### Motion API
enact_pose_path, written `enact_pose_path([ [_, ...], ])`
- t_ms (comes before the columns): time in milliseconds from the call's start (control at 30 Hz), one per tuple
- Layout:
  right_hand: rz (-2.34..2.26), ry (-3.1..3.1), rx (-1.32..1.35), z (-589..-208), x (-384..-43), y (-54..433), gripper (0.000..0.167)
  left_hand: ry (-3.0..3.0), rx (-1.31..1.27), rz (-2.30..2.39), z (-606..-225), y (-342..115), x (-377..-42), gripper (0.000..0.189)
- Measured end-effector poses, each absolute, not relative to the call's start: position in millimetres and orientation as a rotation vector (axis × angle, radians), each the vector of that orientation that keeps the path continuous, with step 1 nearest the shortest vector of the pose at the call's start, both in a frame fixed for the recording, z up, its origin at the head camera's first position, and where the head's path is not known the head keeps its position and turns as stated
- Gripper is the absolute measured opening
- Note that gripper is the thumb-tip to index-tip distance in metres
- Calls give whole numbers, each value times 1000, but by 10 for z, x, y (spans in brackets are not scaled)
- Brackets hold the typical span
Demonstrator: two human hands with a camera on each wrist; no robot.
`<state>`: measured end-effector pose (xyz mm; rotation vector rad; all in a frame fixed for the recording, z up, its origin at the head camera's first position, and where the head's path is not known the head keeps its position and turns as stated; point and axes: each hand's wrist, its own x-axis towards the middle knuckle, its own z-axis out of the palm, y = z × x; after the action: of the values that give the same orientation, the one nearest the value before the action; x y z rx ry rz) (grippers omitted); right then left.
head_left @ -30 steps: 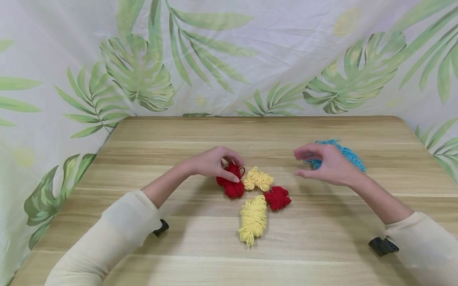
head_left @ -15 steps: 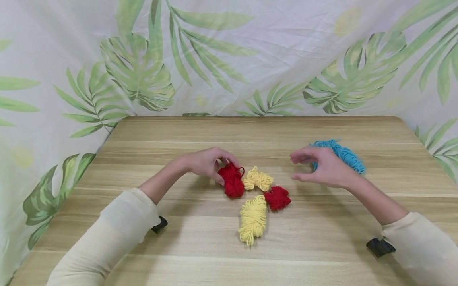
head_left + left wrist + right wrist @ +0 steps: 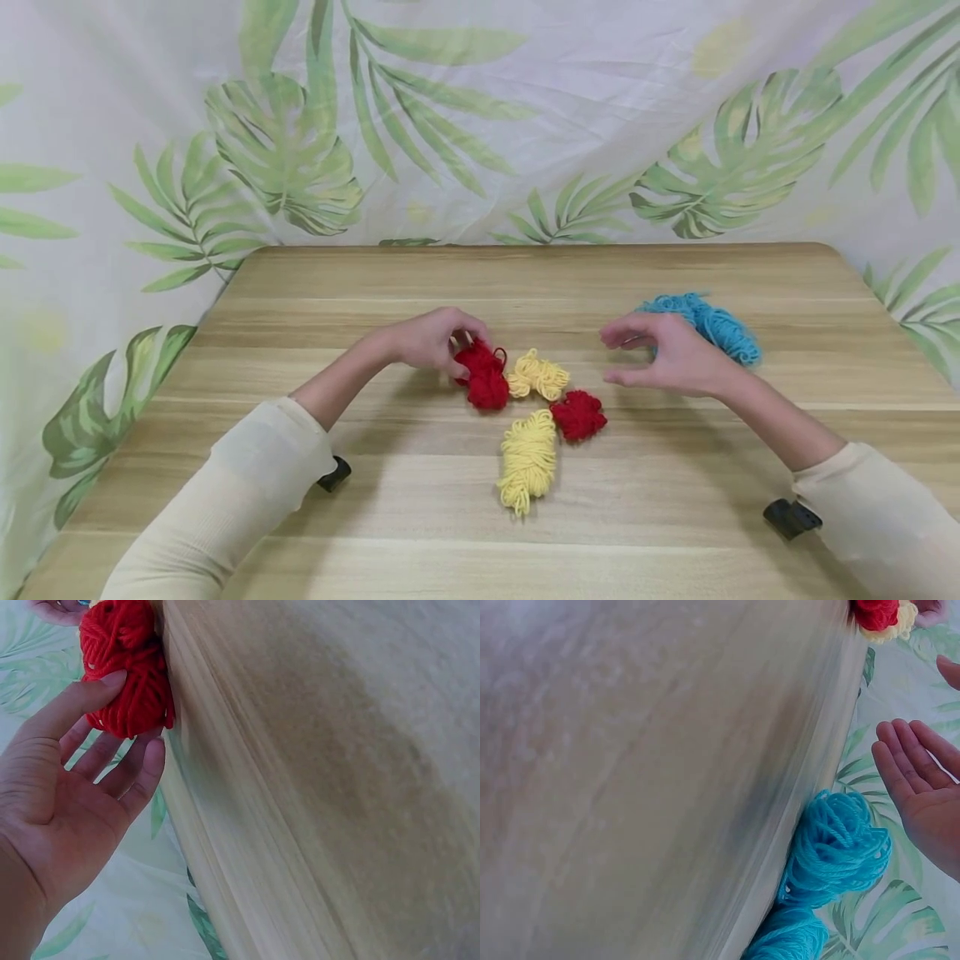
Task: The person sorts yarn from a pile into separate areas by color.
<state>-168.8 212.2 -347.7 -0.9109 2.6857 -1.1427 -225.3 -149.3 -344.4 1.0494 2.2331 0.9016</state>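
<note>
My left hand (image 3: 435, 340) pinches the left red yarn bundle (image 3: 483, 377) at its left end, the thumb lying across the red strands in the left wrist view. My right hand (image 3: 675, 354) hovers with fingers extended and thumb apart, holding nothing. Behind it lies the blue yarn bundle (image 3: 720, 329), partly covered by the hand in the head view; the right wrist view shows the blue yarn (image 3: 836, 844) apart from the fingers. Between the hands are a small yellow bundle (image 3: 538, 375), a second red bundle (image 3: 579, 416) and a longer yellow bundle (image 3: 528, 462) nearer the front.
All the yarn is on a wood-grain table (image 3: 420, 517). A leaf-print cloth (image 3: 450, 125) hangs behind the table's far edge and along its sides. Dark wrist-camera mounts (image 3: 792, 518) stick out below both sleeves.
My left hand first drew back left along the red yarn bundle, then pinched its end and shifted it slightly left. The right hand moved a little left, uncovering more of the blue yarn.
</note>
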Motion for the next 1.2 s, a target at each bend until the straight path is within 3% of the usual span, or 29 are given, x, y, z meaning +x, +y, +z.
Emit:
enact_pose_path([
  [333,-1111,2684,-950,-3510,-1666,2120,47,2277,1071,936,-3400,-1556,-2314,29],
  [1200,-1043,2707,-955,-3554,-1621,2108,50,2498,799,1094,-3369,-1524,-2435,28],
])
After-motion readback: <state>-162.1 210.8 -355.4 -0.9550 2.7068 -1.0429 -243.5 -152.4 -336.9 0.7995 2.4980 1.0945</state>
